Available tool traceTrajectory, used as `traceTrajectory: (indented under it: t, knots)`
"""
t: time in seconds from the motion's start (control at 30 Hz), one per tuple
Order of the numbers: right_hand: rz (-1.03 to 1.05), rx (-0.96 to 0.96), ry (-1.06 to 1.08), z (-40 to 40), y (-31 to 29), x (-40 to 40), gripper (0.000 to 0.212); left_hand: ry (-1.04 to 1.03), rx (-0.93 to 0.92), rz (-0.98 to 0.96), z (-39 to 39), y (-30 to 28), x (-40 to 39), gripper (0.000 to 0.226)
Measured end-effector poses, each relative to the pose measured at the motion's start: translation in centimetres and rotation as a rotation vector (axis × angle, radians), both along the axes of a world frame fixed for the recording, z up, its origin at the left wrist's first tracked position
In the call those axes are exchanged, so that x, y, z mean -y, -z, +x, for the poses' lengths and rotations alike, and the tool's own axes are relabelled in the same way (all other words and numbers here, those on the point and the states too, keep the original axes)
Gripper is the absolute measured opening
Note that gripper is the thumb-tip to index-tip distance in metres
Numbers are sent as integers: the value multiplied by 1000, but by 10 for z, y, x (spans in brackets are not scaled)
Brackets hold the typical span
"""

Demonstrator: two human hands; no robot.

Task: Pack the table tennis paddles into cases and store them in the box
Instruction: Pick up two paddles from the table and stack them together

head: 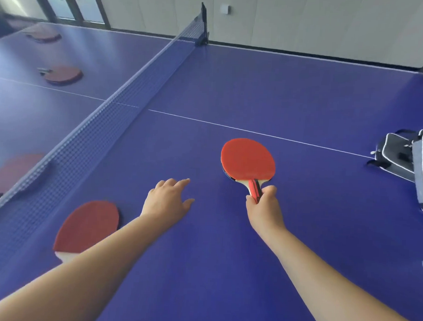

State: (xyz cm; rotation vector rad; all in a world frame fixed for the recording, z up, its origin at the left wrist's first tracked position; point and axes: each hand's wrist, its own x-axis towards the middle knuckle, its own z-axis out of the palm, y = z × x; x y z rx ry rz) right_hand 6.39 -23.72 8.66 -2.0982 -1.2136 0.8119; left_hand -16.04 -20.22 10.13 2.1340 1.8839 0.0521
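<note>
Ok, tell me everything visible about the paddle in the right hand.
The held paddle shows a smooth red rubber face, a pale wooden throat and a red-and-black handle. A dark edge shows at its lower left rim. The right hand grips the handle's end, blade pointing away, low over the blue table; whether it touches is unclear.

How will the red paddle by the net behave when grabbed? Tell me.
The red paddle by the net lies flat on the table, so it probably won't roll. It looks like a thin, rigid blade, likely stiff and light. Its rubber face probably grips rather than slides.
</note>
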Motion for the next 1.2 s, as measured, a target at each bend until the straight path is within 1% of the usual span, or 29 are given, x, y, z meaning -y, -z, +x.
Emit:
traceTrajectory:
  t: [0.13,0.27,0.37,0.43,0.53,0.6,0.73,0.8,0.87,0.9,0.93,1.0,1.07,1.1,1.17,1.2]
  knots:
    - [10,-42,-108,-52,-13,38,25,-174,76,-16,-70,-14,60,67]
    - [2,-71,-197,-104,-15,66,24,-369,163,-40,-134,-13,105,67]
    - [-5,-68,-235,-141,-12,80,24,-512,253,-16,-177,4,131,70]
    - [-7,-62,-240,-165,-7,87,24,-586,258,-20,-202,19,146,71]
    - [-10,-68,-225,-198,1,97,24,-647,280,-93,-227,42,159,73]
    - [-15,-68,-204,-213,6,102,24,-640,329,-133,-234,55,161,69]
    - [-25,-43,-164,-243,15,109,25,-565,354,-183,-247,72,154,58]
    - [-19,-42,-143,-254,17,112,25,-578,355,-221,-252,73,147,48]
    - [-19,-42,-127,-260,18,115,25,-574,365,-299,-257,69,141,32]
    - [-21,-39,-122,-263,18,116,25,-577,410,-347,-259,67,138,23]
    - [-22,-33,-119,-264,17,117,25,-590,486,-401,-260,66,136,19]
    - [-18,-24,-110,-266,17,118,25,-593,704,-514,-258,62,135,22]
    - [-9,-24,-94,-267,15,119,25,-558,891,-556,-252,60,136,27]
    - [-2,-22,-86,-266,13,120,25,-529,939,-560,-246,58,137,25]
    - [11,-16,-69,-261,11,123,24,-488,945,-550,-229,54,141,15]
    - [15,-14,-56,-258,10,125,24,-468,947,-552,-217,53,143,14]
